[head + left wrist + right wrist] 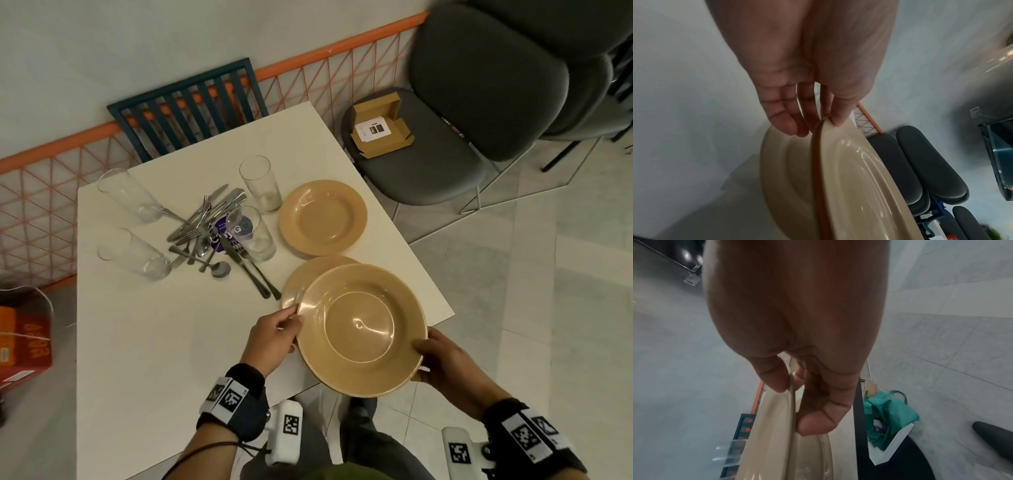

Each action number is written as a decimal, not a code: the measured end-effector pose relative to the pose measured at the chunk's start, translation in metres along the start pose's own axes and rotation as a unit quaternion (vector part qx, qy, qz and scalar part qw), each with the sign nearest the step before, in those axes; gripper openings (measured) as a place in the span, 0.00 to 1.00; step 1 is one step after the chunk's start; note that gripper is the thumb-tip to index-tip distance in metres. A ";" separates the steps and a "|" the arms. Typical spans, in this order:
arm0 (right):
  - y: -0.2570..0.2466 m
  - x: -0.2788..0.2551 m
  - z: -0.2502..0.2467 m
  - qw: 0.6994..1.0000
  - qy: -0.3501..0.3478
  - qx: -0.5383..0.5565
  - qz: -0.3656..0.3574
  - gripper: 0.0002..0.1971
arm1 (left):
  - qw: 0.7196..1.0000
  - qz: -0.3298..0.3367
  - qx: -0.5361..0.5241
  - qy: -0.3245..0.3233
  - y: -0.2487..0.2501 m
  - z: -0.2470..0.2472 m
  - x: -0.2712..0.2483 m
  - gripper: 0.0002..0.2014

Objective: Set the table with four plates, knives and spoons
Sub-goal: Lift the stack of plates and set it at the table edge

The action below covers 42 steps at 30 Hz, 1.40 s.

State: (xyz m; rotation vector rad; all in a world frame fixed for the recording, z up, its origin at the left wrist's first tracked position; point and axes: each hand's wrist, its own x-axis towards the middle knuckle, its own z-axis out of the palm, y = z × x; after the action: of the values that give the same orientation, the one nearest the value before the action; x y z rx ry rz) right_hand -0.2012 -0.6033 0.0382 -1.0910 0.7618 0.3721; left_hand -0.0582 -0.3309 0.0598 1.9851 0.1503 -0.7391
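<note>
White laminate covers the square table (144, 342), the largest thing before us, with bare room across its near left half. Its right edge runs diagonally beside a grey chair (445, 144) that carries a small cardboard box (380, 126); a blue slatted chair (191, 106) stands at the far edge against an orange mesh railing (51, 192).

We hold a tan plate (363, 329) in both hands, lifted and overhanging the table's near right edge. Our left hand (274, 339) comes in from the left, thumb on top of the rim and fingers (785, 120) underneath, pinching it. Our right hand (445, 363) grips the opposite rim off the table edge, thumb above and fingers (818, 421) curled below. Both wrists wear black bands with printed markers.

Directly under the lifted plate a second plate (308, 277) lies on the table, partly covered. A third plate (323, 217) sits farther back, close to the right edge; whether more lie stacked beneath it we cannot tell.

4 tall glasses stand or lean around the middle, 1 of them (260, 183) just beside the third plate. Between them lies a loose cutlery pile (212, 233) of knives, forks and spoons, with 2 knives (253, 270) reaching toward the second plate.
</note>
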 end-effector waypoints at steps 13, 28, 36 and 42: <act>-0.018 -0.002 -0.022 0.994 0.107 0.001 -0.031 0.14 | 0.970 -0.098 0.208 0.078 -0.007 -0.001 0.066 0.25; -0.046 0.024 -0.011 0.987 0.152 -0.011 -0.045 0.13 | 0.995 -0.100 -0.017 0.005 -0.022 -0.112 0.008 0.13; -0.064 0.041 0.009 0.989 0.143 -0.018 -0.038 0.13 | 0.996 -0.036 -0.072 -0.040 0.019 -0.111 0.018 0.15; -0.070 0.048 0.023 0.992 0.120 0.000 -0.038 0.16 | 0.991 -0.016 -0.107 -0.077 0.046 -0.043 0.057 0.16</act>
State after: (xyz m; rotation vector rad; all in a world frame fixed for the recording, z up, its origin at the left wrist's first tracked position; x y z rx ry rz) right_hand -0.1160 -0.6173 0.0551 -1.1737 0.9295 0.1768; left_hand 0.0248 -0.3298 0.0782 1.7193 0.1619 -0.8565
